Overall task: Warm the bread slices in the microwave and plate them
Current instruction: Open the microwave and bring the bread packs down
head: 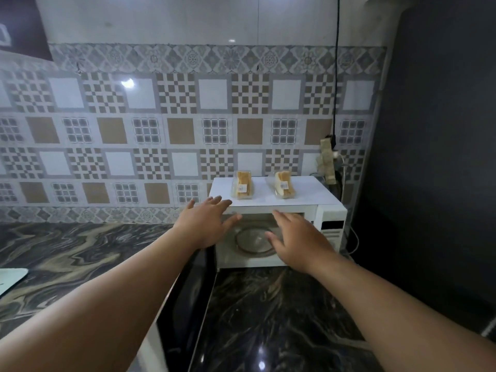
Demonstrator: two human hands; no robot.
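I see my left hand point(205, 224) and right hand point(298, 241) stretched toward the white microwave point(328, 210), fingers spread, empty. Its door point(193, 294) hangs swung wide below my left wrist. Behind my fingertips lies the glass turntable point(251, 241), bare. Just beyond them, on the microwave's top, two clear bread packs point(243, 185) sit side by side, untouched.

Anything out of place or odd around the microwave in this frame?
Nothing is spilled or damaged. Two wrapped bread packs sit on top of the microwave, not inside; its door hangs open over the counter, and the glass turntable is bare.
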